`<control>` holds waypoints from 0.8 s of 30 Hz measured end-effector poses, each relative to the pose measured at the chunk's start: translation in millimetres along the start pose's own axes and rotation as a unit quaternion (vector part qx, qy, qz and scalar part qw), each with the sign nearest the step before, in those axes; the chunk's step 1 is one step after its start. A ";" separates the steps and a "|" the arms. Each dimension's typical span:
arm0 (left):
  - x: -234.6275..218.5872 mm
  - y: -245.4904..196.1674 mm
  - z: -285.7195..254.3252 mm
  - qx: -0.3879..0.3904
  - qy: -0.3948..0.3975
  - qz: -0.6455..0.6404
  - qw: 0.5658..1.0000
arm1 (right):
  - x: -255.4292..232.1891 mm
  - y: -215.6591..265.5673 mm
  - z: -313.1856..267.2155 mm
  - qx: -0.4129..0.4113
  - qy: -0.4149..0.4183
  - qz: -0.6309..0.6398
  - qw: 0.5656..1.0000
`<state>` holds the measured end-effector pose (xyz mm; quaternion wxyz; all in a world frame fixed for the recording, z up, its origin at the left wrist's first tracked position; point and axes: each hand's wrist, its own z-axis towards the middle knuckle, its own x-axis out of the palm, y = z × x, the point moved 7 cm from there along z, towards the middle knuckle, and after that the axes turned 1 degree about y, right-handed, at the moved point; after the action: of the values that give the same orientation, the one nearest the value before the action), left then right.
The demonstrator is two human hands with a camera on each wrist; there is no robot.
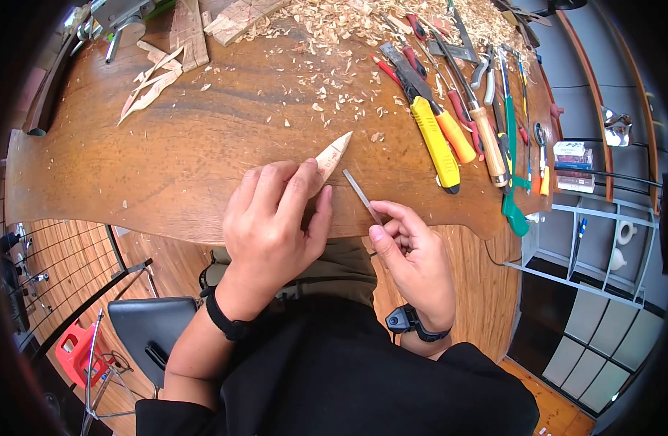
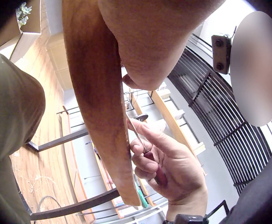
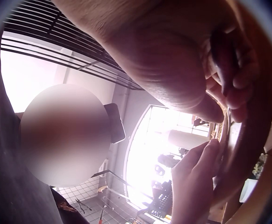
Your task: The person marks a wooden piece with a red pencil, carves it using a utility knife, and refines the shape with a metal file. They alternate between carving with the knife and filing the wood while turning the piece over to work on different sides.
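A pale, pointed piece of wood (image 1: 335,154) with faint marks lies at the front of the brown wooden table (image 1: 167,160). My left hand (image 1: 272,211) holds it down, fingers over its wide end and thumb along the right side, so that end is hidden. In my right hand (image 1: 417,254), just off the table's front edge, is a slim tool with a flat grey metal blade (image 1: 359,191). Its dark red handle (image 2: 161,176) shows in the left wrist view, wrapped by the fingers. The blade tip points up and left, a little right of the wood and apart from it.
Right of the hands lie a yellow utility knife (image 1: 437,145), a wooden-handled tool (image 1: 488,145), a green-handled saw (image 1: 514,196) and several others. Wood shavings (image 1: 334,36) cover the back; split offcuts (image 1: 156,83) lie at back left. A black chair (image 1: 141,330) stands at lower left.
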<state>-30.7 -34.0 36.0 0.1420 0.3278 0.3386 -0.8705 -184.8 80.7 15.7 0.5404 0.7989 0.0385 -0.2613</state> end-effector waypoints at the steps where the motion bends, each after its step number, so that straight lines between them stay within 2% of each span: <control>1: 0.1 0.7 -0.3 -0.006 0.003 0.004 1.000 | -0.1 0.3 0.1 0.000 0.000 0.000 1.000; 14: 0.2 3.2 0.8 -0.023 0.013 0.046 0.999 | 1.1 -3.0 -0.8 -0.004 -0.008 0.006 1.000; 24: 3.4 3.7 -0.9 -0.026 0.026 0.025 0.999 | 1.8 -2.3 -3.6 -0.006 -0.006 -0.002 1.000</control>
<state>-31.1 -36.3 31.4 0.1636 0.3547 0.3566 -0.8487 -182.7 84.4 13.9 0.5452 0.7938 0.0384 -0.2667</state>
